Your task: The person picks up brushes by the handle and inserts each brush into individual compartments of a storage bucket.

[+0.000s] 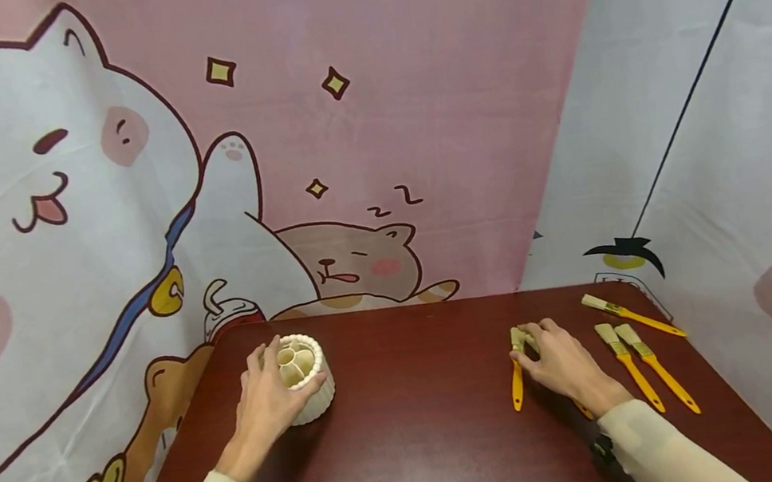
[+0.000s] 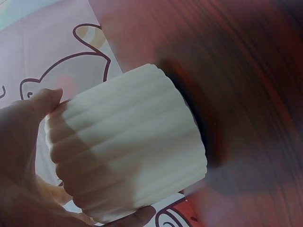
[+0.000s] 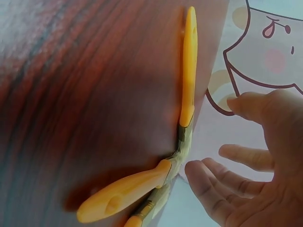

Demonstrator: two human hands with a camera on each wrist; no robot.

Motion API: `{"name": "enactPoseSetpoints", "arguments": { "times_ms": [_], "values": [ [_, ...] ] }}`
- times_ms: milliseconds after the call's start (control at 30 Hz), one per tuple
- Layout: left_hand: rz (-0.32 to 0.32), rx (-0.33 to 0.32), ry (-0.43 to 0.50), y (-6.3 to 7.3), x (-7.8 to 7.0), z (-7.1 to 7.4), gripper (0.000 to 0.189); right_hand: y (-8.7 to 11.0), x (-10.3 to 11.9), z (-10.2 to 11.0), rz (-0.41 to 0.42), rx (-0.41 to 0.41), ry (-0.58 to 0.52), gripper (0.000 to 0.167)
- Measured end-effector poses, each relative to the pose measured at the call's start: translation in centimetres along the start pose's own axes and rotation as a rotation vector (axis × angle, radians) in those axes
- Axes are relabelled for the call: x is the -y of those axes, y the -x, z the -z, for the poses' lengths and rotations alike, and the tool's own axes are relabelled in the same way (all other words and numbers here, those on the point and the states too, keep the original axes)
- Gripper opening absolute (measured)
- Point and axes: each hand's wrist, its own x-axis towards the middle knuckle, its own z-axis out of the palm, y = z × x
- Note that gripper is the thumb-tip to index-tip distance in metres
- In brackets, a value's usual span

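Left hand grips fluted holder near surface's left edge, likely steadying it; right hand, spread, beside brushes toward right edge.

The right hand, fingers parted, was just beside three yellow-handled brushes. They lay close together on a reddish table.

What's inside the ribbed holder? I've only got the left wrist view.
Observer: The head view shows several rounded compartments inside the ribbed holder.
Operator: Where's the right hand?
Observer: Beside some yellow-handled brushes, with no grip on them that I can see.
Operator: Any other brushes out there?
Observer: Yes, three more brushes lie farther right on the table.
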Motion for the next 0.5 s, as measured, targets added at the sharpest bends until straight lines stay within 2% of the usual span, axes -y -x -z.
{"name": "enactPoseSetpoints", "arguments": {
  "times_ms": [500],
  "values": [
    [-0.054,0.012,0.064,0.3,-1.6,-1.1,0.125,-1.2,0.4,-1.1,-0.05,0.073,-0.03,0.061]
  ]
}}
